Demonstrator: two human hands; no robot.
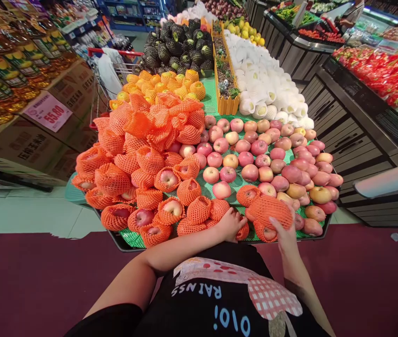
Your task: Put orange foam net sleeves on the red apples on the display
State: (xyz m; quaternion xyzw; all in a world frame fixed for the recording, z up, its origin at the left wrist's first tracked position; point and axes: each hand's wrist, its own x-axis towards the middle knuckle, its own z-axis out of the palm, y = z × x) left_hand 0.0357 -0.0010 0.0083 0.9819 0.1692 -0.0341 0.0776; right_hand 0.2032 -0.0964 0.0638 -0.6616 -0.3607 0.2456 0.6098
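Handling orange netting (271, 210) near the counter (131, 238) front, beside bare apples (268, 189).
Right hand (285, 234): gripping it, best done lightly, we judge, against bruising. Left hand (228, 225): curled at netted apple (243, 230); grip, we cannot tell.

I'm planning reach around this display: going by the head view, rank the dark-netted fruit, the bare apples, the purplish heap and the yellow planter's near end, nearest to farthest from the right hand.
From the right hand, touching orange netting:
1. Bare apples: just beyond it.
2. Yellow planter's near end: ahead, leftward.
3. Dark-netted fruit: left of the planter.
4. Purplish heap: far back.
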